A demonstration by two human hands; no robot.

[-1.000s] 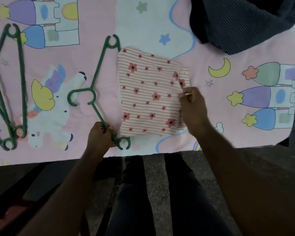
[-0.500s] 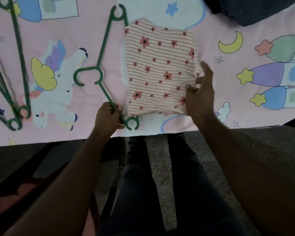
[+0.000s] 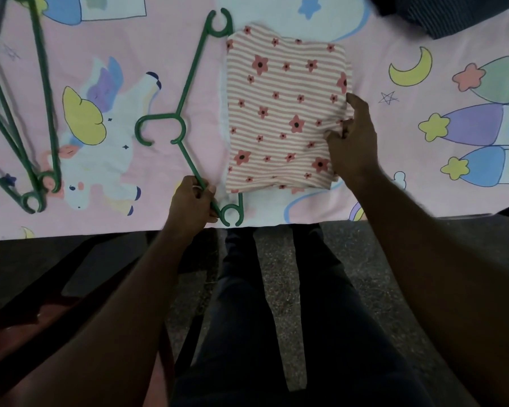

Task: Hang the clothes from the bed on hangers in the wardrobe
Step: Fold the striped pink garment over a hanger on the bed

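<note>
Three green hangers (image 3: 188, 83), one striped garment (image 3: 282, 113), one dark garment (image 3: 453, 13), two hands (image 3: 193, 205).

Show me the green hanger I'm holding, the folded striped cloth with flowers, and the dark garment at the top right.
green hanger (image 3: 189, 83), head view, on its long arm away from the grip.
striped cloth (image 3: 282, 107), head view, middle of the folded top face.
dark garment (image 3: 453, 16), head view, on its ribbed fabric near the frame's top edge.

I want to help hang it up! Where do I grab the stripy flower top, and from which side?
Probably its right edge, from the right. The striped top lies folded flat on the bed, so only edges offer something to pinch; the right hand pinches there. The left edge is crowded by the green hanger the left hand holds.
</note>
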